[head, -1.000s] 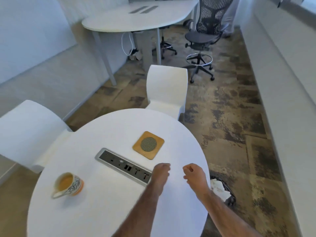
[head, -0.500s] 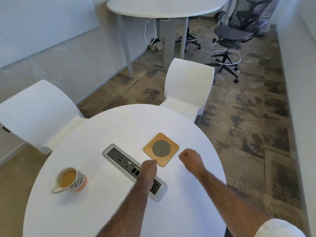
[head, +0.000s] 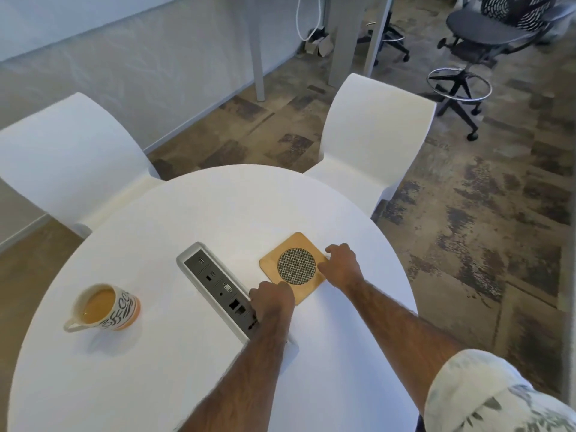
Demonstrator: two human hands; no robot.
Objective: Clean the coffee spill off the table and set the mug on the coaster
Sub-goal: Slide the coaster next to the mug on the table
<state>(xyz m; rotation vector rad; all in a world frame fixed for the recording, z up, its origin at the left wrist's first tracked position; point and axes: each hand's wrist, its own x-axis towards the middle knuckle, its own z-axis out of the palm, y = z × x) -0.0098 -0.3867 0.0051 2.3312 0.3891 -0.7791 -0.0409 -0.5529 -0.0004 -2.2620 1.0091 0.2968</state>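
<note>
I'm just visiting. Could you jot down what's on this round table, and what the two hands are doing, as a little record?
table: round, white
mug: upright, holds coffee, on the table's left side, apart from the coaster
coaster: square, wooden, mesh centre, flat on the table, no mug on it
port panel: set into the table between mug and coaster
left hand: fingers curled at the coaster's near corner; grip unclear
right hand: fingers curled round the coaster's right edge
spill: none visible in this view
</note>
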